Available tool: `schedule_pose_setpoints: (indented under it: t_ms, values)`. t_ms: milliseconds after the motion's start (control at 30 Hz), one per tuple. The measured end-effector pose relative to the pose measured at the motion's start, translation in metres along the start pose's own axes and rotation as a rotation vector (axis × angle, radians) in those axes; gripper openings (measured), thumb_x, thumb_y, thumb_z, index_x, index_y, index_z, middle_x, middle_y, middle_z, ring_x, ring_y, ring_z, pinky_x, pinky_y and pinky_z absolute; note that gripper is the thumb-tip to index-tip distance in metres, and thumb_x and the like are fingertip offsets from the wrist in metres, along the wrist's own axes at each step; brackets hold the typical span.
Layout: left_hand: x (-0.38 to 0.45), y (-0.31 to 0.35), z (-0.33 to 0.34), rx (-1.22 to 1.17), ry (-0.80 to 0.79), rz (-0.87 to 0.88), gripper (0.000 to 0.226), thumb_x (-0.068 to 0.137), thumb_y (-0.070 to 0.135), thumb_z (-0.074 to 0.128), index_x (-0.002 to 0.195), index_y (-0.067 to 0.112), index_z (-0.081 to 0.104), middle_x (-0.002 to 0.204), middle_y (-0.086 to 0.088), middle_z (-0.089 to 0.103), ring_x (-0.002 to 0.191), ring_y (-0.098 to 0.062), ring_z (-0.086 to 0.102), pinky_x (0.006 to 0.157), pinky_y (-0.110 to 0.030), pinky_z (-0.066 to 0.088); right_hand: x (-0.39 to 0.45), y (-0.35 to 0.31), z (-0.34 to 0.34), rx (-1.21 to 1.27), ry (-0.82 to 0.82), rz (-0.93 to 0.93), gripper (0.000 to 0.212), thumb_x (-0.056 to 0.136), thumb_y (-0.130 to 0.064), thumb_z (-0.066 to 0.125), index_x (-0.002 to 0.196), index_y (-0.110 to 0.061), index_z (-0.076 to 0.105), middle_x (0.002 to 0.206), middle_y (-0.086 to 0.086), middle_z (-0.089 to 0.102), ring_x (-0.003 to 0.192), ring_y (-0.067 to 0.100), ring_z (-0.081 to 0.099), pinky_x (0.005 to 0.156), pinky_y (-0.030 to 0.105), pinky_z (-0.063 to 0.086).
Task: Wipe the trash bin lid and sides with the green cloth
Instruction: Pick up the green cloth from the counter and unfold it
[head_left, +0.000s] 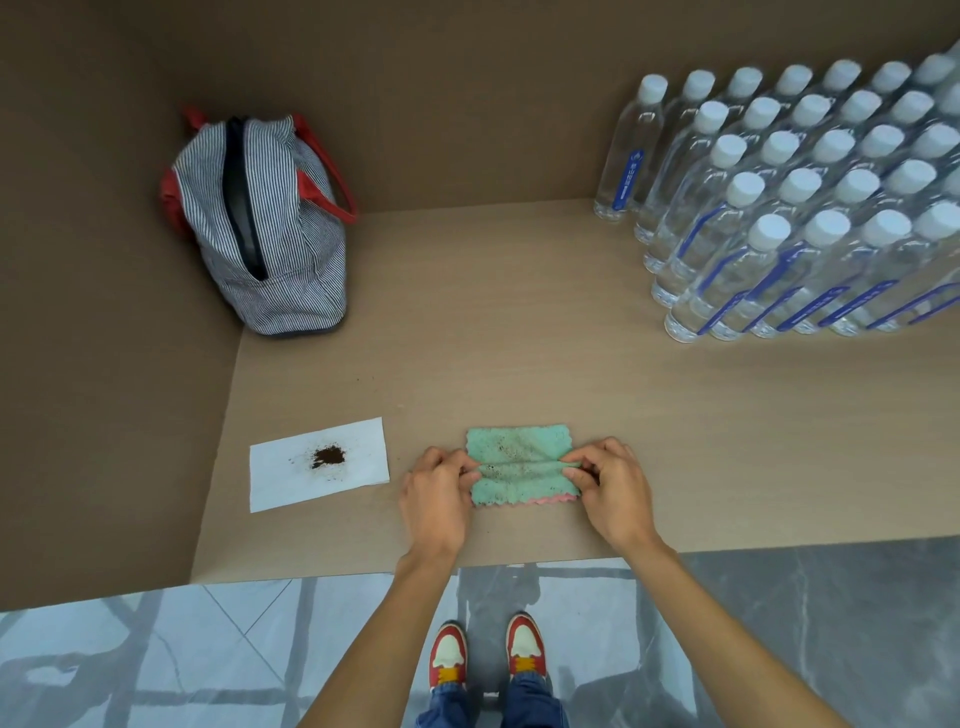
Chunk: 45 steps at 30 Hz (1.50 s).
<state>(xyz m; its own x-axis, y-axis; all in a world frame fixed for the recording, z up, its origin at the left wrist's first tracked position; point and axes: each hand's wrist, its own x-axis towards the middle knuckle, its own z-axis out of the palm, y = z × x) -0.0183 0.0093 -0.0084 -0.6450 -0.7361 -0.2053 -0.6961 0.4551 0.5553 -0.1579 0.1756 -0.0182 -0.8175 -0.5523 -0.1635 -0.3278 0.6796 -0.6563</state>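
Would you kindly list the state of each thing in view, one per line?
green cloth: flat on the table, speckled with dark dirt, creased across the middle, pinched at both side edges.
left hand: shut on the cloth's left edge.
right hand: shut on its right edge.
paper sheet: flat, brown powder heaped on it.
striped bag: upright, zip open.
water bottles: upright, capped, in rows.

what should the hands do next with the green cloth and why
Probably finish folding the green cloth so its soiled face is tucked in. Left hand and right hand each pinch a crease across its middle, dark specks cover the top, and no trash bin is in view.
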Motion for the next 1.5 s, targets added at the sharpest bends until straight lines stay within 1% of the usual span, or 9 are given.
schedule_pose_setpoints:
  t_ms: [100,267,367,667,767,967,1100,1300,1500]
  values:
    - [-0.002,0.003,-0.002,-0.083,-0.007,-0.006,0.014,0.090,0.010,0.064,0.095,0.021,0.071,0.098,0.007,0.053,0.081,-0.014,0.060,0.077,-0.026,0.051,0.000,-0.004,-0.002,0.012,-0.043,0.038,0.013,0.090,-0.014,0.068,0.098,-0.023,0.072,0.092,-0.004,0.055,0.095,0.018,0.052,0.081,0.030,0.045]
    - [-0.015,0.008,-0.009,-0.156,-0.019,0.046,0.019,0.092,0.003,0.058,0.101,0.015,0.069,0.103,-0.005,0.056,0.086,-0.014,0.050,0.073,-0.012,0.039,-0.010,-0.014,-0.010,0.115,-0.081,0.078,0.014,0.095,-0.010,0.061,0.093,-0.024,0.062,0.074,-0.005,0.062,0.069,0.017,0.056,0.066,0.031,0.045]
    - [-0.022,0.014,-0.013,-0.233,0.016,0.032,0.017,0.093,0.003,0.060,0.092,0.017,0.069,0.092,-0.005,0.064,0.076,-0.007,0.055,0.070,-0.004,0.040,-0.019,-0.016,-0.017,0.248,-0.071,0.134,0.017,0.095,-0.011,0.061,0.090,-0.027,0.061,0.078,0.006,0.070,0.071,0.020,0.062,0.065,0.024,0.047]
    - [-0.058,0.050,-0.050,-0.400,0.047,0.136,0.015,0.094,0.011,0.062,0.091,0.026,0.064,0.087,0.000,0.065,0.078,-0.010,0.061,0.071,-0.021,0.049,-0.061,-0.044,-0.065,0.664,0.040,0.152,0.021,0.094,-0.001,0.061,0.090,-0.022,0.065,0.092,-0.002,0.072,0.087,0.007,0.068,0.077,0.011,0.049]
    - [-0.077,0.068,-0.065,-0.426,0.028,0.184,0.020,0.094,0.008,0.061,0.090,0.028,0.061,0.091,0.002,0.062,0.084,-0.008,0.059,0.070,-0.014,0.045,-0.086,-0.050,-0.085,0.761,0.050,0.163,0.019,0.096,-0.001,0.060,0.094,-0.019,0.064,0.094,-0.002,0.071,0.088,0.005,0.066,0.079,0.013,0.049]
    - [-0.108,0.097,-0.084,-0.564,-0.107,0.175,0.025,0.093,0.008,0.062,0.088,0.032,0.064,0.100,0.006,0.064,0.093,-0.012,0.067,0.079,-0.023,0.054,-0.140,-0.050,-0.129,0.943,0.118,0.215,0.013,0.092,0.000,0.065,0.095,-0.013,0.069,0.090,-0.003,0.079,0.086,0.004,0.071,0.074,0.014,0.053]
    - [-0.123,0.112,-0.095,-0.729,-0.213,0.106,0.022,0.090,0.002,0.065,0.087,0.024,0.069,0.105,-0.006,0.070,0.090,-0.003,0.070,0.074,-0.012,0.052,-0.172,-0.051,-0.141,1.109,0.181,0.259,0.009,0.087,-0.005,0.070,0.095,-0.009,0.071,0.089,0.005,0.078,0.087,0.017,0.070,0.084,0.027,0.051]
    - [-0.138,0.125,-0.106,-0.815,-0.416,0.184,0.018,0.088,-0.001,0.066,0.090,0.015,0.072,0.103,-0.005,0.074,0.090,-0.004,0.072,0.070,-0.008,0.052,-0.228,-0.057,-0.141,1.289,0.286,0.242,0.043,0.065,-0.022,0.093,0.097,-0.007,0.068,0.102,0.026,0.063,0.098,0.035,0.060,0.093,0.047,0.043]
    - [-0.159,0.123,-0.107,-0.815,-0.619,0.305,0.021,0.087,-0.005,0.066,0.085,0.015,0.073,0.104,-0.006,0.069,0.087,-0.005,0.073,0.070,-0.013,0.055,-0.286,-0.072,-0.124,1.419,0.482,0.317,0.044,0.064,-0.029,0.092,0.094,-0.009,0.066,0.102,0.015,0.073,0.092,0.025,0.070,0.081,0.032,0.058]
